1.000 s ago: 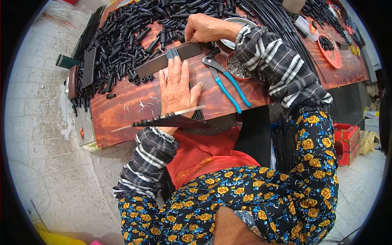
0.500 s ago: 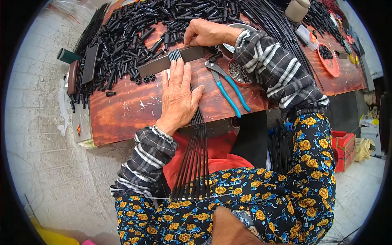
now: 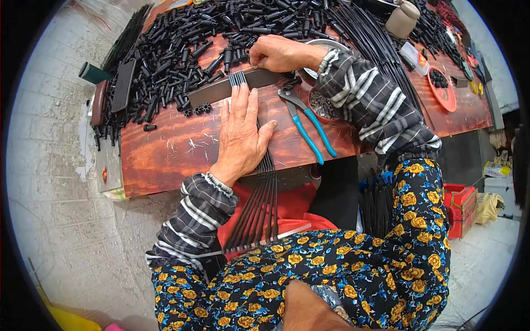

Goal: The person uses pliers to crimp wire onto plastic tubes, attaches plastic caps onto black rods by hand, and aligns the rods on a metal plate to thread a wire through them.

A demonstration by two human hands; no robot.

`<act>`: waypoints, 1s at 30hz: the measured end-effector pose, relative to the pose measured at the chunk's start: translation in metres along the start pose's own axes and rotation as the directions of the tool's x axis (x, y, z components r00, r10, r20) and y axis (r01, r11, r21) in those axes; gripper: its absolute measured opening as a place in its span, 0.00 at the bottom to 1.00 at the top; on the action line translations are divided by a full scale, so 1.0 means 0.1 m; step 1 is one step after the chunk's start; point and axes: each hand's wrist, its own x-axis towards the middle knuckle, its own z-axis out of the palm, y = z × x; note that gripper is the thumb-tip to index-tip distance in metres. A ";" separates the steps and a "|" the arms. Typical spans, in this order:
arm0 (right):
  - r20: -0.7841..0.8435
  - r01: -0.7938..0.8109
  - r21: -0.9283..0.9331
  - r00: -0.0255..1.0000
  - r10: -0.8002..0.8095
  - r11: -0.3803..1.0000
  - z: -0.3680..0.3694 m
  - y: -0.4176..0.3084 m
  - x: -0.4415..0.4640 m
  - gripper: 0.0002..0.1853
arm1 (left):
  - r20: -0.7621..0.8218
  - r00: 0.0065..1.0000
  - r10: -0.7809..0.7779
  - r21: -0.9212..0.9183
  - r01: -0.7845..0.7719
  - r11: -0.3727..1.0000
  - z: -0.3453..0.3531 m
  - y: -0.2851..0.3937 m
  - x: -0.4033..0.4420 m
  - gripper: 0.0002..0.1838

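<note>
My left hand [image 3: 241, 132] lies flat, fingers stretched forward, over a bundle of thin black rods [image 3: 259, 207]. The rods fan out toward my lap, and their pale grey tips [image 3: 237, 78] show past my fingertips against a dark brown bar [image 3: 212, 92]. My right hand [image 3: 281, 53] is closed in a pinch at the far edge of that bar, near the rod tips; what its fingers hold is hidden. To the right lie pliers [image 3: 307, 124] with blue handles, touched by neither hand.
Short black tubes [image 3: 165, 60] are heaped across the back and left of the table [image 3: 160, 160]. A bowl of small metal pieces [image 3: 323, 105] sits beside my right forearm. Long black rods [image 3: 375, 49] and an orange dish [image 3: 441, 94] of black bits lie to the right.
The near ends of the rods have shifted up and left over my lap. My right hand is still pinched by the bar, and my left hand stays flat. The view has shifted slightly.
</note>
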 end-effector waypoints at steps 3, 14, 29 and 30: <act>-0.068 -0.045 -0.041 0.997 0.042 0.998 0.03 -0.03 -0.02 0.08 | -0.001 1.000 0.005 -0.001 -0.005 1.000 0.00 -0.01 0.01 0.37; -0.055 -0.075 -0.085 0.996 0.070 0.994 0.07 -0.06 -0.01 0.08 | -0.022 0.999 -0.024 -0.019 0.024 1.000 0.04 -0.02 0.00 0.36; -0.061 -0.023 0.007 0.998 0.023 1.000 0.06 -0.03 -0.02 0.08 | -0.007 1.000 -0.003 -0.055 0.003 0.998 -0.01 0.00 -0.01 0.36; -0.057 -0.056 -0.012 0.997 0.055 0.998 0.06 -0.05 -0.02 0.08 | -0.008 1.000 -0.003 -0.054 0.002 0.999 -0.02 0.00 0.00 0.36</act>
